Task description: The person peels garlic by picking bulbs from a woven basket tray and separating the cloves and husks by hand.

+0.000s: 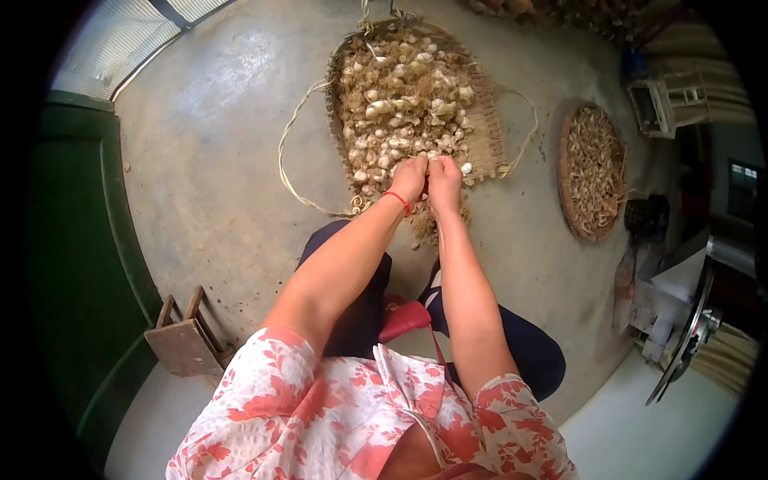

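Heaps of garlic bulbs (400, 104), whitish with brown dry roots, fill a flat woven basket (490, 120) on the floor in front of me. Over the basket's near edge, my left hand (410, 176) and my right hand (445, 182) meet, fingers closed and nearly touching. Between their fingertips shows a small pale garlic bulb (433, 156), mostly covered by the fingers. Beneath my wrists, a loose pile of brown roots and skins (424, 228) lies on the floor.
Rope loops (282, 156) stick out from both sides of the basket. A round tray (566, 172) of dry pieces lies to the right. A small wooden stool (182, 348) stands at left by a green door (76, 240). A red pouch (404, 320) hangs between my knees.
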Demonstrator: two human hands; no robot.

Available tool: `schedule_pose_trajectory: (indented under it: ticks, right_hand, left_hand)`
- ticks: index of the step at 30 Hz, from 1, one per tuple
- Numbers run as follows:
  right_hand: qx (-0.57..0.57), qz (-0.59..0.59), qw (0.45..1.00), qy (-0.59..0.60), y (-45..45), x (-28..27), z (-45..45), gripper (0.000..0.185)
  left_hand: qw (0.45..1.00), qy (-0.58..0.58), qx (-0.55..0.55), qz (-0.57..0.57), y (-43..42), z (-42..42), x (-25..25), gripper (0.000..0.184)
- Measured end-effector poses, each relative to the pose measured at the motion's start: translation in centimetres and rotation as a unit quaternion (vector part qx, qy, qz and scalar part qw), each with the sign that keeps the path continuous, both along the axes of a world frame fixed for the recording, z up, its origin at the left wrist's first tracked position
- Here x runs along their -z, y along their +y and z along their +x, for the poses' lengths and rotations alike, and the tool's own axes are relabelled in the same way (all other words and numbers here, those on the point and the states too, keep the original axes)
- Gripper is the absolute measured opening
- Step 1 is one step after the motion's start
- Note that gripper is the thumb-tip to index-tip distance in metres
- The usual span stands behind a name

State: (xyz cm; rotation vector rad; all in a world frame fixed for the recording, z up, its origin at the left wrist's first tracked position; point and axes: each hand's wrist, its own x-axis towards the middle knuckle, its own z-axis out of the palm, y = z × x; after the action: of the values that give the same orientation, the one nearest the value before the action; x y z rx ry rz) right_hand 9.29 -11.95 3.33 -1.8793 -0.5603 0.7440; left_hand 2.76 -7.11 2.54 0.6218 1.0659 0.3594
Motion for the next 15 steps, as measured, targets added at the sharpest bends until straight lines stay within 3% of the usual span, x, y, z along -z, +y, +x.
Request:
schedule_pose_trajectory:
  ticks: [4, 5, 6, 7, 9, 10, 11, 12, 13, 14, 15]
  right_hand:
    - [0.061, -0.001, 0.977, 0.206, 0.2, 0.3, 0.8, 0.011]
    - [0.059, 0.001, 0.977, 0.206, 0.2, 0.1, 0.9, 0.011]
    - [0.079, 0.005, 0.966, 0.246, 0.1, -0.6, 0.8, 0.011]
    - [0.098, 0.009, 0.953, 0.285, -0.1, -0.9, 0.9, 0.011]
    - [0.094, 0.011, 0.935, 0.341, -2.9, 4.8, 4.0, 0.014]
    - [0.092, -0.068, 0.96, 0.255, -4.1, 6.9, 4.9, 0.016]
    - [0.09, -0.147, 0.971, 0.165, -4.7, 7.7, 5.7, 0.019]
    - [0.088, -0.148, 0.971, 0.165, -4.8, 7.4, 6.4, 0.019]
    - [0.006, -0.258, 0.966, -0.032, -4.8, 6.8, 6.8, 0.02]
    - [-0.079, -0.353, 0.904, -0.227, -4.6, 6.2, 7.0, 0.021]
    - [-0.084, -0.325, 0.896, -0.29, -3.6, 5.9, 7.3, 0.025]
  left_hand:
    - [0.998, -0.001, 0.039, 0.05, 0.1, -0.5, -1.1, 0.033]
    - [0.996, -0.015, 0.051, 0.066, 0.2, -0.5, -1.4, 0.034]
    - [0.992, -0.022, 0.055, 0.114, -0.2, 0.2, 1.4, 0.036]
    - [0.992, -0.021, 0.054, 0.114, -0.1, 0.0, 0.9, 0.036]
    - [0.977, -0.02, 0.155, 0.146, 0.2, -0.3, 0.1, 0.041]
    - [0.959, 0.058, 0.174, 0.214, 0.3, -0.1, 1.3, 0.044]
    - [0.96, 0.058, 0.17, 0.214, 0.8, -0.4, 0.7, 0.044]
    - [0.947, 0.131, 0.167, 0.243, 1.4, -1.2, -0.6, 0.045]
    - [0.927, 0.203, 0.164, 0.269, 1.8, -1.9, -1.1, 0.045]
    - [0.941, 0.196, 0.141, 0.236, 2.4, -2.7, -0.7, 0.043]
    - [0.942, 0.198, 0.138, 0.234, 2.8, -3.3, -0.1, 0.043]
